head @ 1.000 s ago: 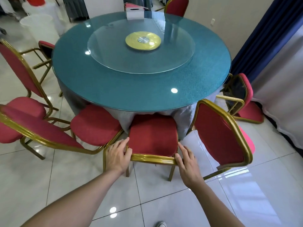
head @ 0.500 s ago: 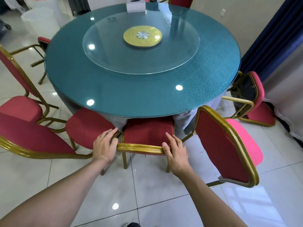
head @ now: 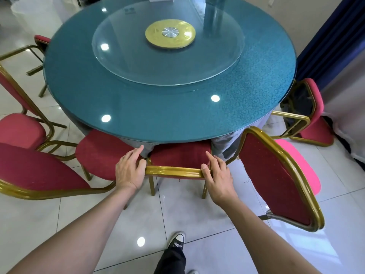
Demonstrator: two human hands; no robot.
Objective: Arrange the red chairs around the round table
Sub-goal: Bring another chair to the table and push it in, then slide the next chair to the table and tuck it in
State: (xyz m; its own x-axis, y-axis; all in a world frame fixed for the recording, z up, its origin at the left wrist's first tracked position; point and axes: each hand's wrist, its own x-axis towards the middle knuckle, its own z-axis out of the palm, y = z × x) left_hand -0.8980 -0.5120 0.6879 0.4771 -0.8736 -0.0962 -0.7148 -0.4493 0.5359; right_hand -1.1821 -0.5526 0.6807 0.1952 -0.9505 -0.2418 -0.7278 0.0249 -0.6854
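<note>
A round table [head: 138, 107] with a teal glass top and a clear turntable fills the middle. Directly before me stands a red chair [head: 180, 156] with a gold frame, its seat partly under the table's edge. My left hand [head: 129, 170] and my right hand [head: 216, 174] rest on the two ends of its gold top rail, thumbs hooked on the rail. Another red chair [head: 276, 180] stands angled on the right. A further red chair [head: 98, 153] sits to the left, its back toward me.
More red chairs stand at the far left [head: 17, 127], behind the table's left edge [head: 41, 39] and at the right by the blue curtain [head: 314, 107]. My shoe [head: 176, 239] is on the white tiled floor below the chair.
The chair under my hands has slid forward, so more of its seat lies under the table. I have stepped closer, and one foot has come into view.
</note>
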